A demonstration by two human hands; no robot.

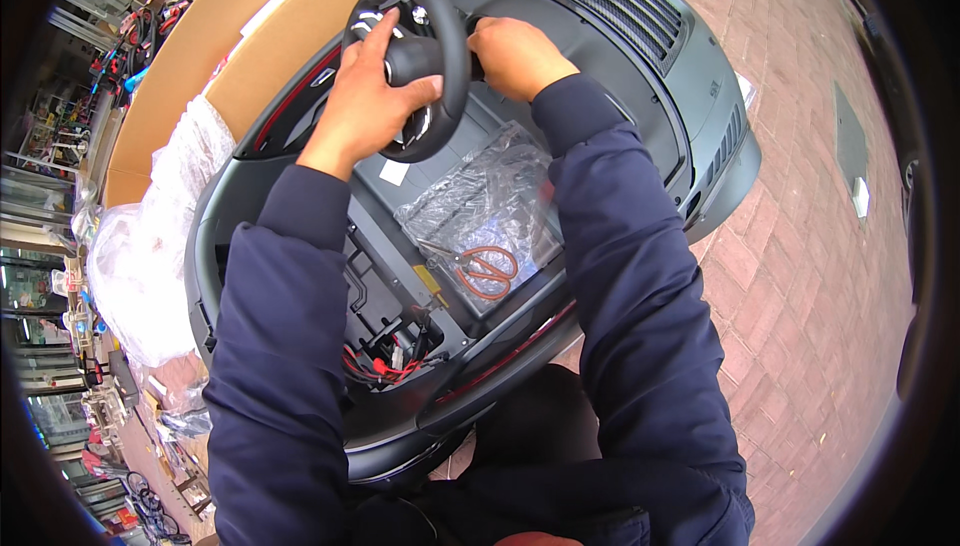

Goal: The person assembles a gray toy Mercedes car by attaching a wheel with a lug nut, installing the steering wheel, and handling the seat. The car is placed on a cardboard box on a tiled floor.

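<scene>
A black toy steering wheel [455, 66] stands at the dashboard of a grey ride-on toy car [722, 161]. My left hand [368, 101] holds the wheel over its near left side, index finger and thumb reaching across to the hub. Just right of the rim, my right hand [515, 58] is closed with its fingertips against the dashboard behind the wheel. What those fingertips pinch is hidden. On the car's floor lie a clear plastic bag [470, 191] and scissors [487, 271] with brown-orange handles.
Red and black wires [385, 366] stick out of an open compartment near me. Left of the car are an open cardboard box [300, 31] and white plastic wrapping [150, 266]. Brick paving [790, 316] runs along the right, with a parked car beyond.
</scene>
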